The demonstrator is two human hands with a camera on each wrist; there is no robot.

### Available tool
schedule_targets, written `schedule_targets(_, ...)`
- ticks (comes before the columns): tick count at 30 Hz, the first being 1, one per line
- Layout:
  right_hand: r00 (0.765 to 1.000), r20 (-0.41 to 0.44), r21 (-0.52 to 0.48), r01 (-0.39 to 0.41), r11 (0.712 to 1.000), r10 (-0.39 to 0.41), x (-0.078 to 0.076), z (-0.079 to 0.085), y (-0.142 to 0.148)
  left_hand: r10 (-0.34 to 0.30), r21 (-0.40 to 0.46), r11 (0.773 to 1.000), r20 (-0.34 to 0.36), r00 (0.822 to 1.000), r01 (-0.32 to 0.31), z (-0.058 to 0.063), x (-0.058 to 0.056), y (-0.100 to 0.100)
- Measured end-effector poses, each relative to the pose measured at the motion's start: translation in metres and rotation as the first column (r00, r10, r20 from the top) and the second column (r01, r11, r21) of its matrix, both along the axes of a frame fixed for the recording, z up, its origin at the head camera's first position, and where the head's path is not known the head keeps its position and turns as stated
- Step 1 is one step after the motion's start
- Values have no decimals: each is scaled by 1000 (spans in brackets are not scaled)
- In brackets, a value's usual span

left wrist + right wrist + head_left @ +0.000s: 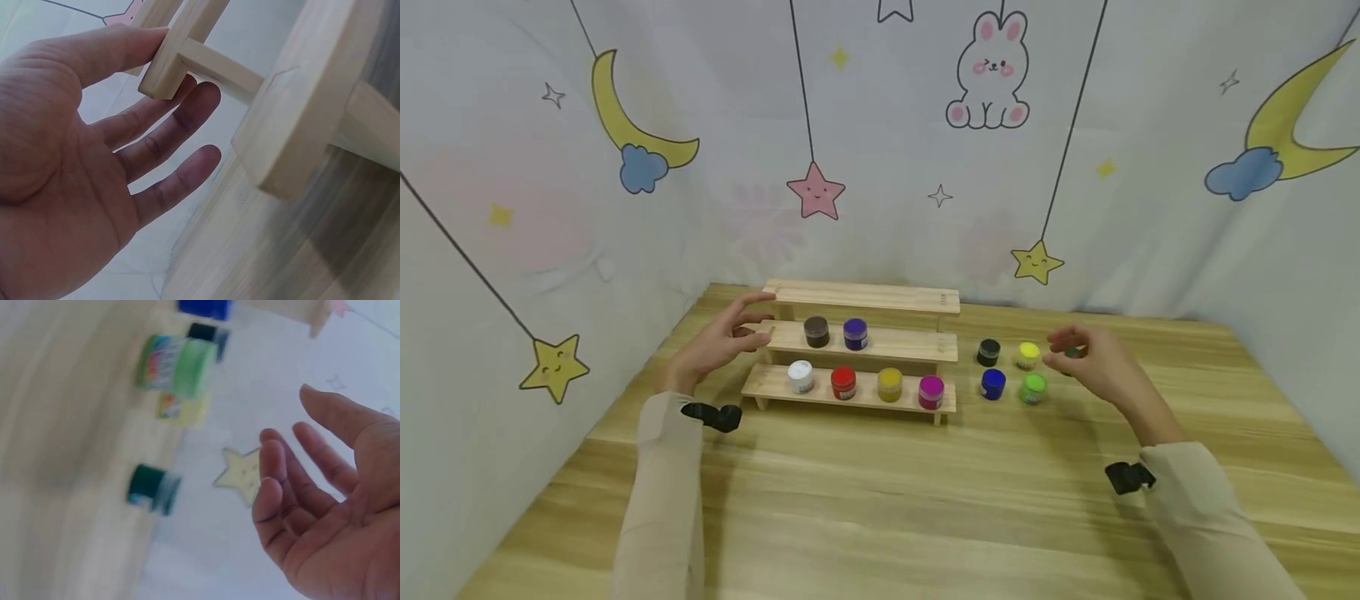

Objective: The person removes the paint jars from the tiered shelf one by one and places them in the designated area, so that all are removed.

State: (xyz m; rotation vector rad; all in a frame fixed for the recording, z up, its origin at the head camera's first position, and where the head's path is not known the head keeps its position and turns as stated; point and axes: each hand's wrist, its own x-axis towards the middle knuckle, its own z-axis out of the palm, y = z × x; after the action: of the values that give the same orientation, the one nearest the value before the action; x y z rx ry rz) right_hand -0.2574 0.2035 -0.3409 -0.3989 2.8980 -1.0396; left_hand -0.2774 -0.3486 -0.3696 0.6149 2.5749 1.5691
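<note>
My left hand (713,343) is at the left end of a three-step wooden rack (861,343), fingers spread. In the left wrist view the thumb touches the end of a rack board (172,62); some fingertips lie partly behind it. My right hand (1097,362) hovers above the table's right side, fingers loosely bent, holding nothing. Partly hidden behind it is a dark green paint jar (1070,360). Just left of this hand stand a yellow jar (1028,356), a light green jar (1033,388), a blue jar (992,384) and a black jar (988,352).
On the middle step sit a brown jar (817,332) and a purple jar (855,334). Along the bottom step stand a white jar (801,377), a red jar (843,382), an ochre jar (890,384) and a magenta jar (931,392). A printed curtain (895,225) hangs behind the wooden table (880,500).
</note>
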Motion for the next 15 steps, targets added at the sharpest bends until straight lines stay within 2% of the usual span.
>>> schedule_targets(6, 995, -61, -54, -85, 995, 82, -7, 25, -50, 1, 1, 1000, 4, 1000, -1, 1, -1, -4)
schedule_targets(15, 972, -64, -102, -232, 967, 227, -20, 31, -140, -11, 24, 1000, 1, 1000, 11, -3, -3, -3)
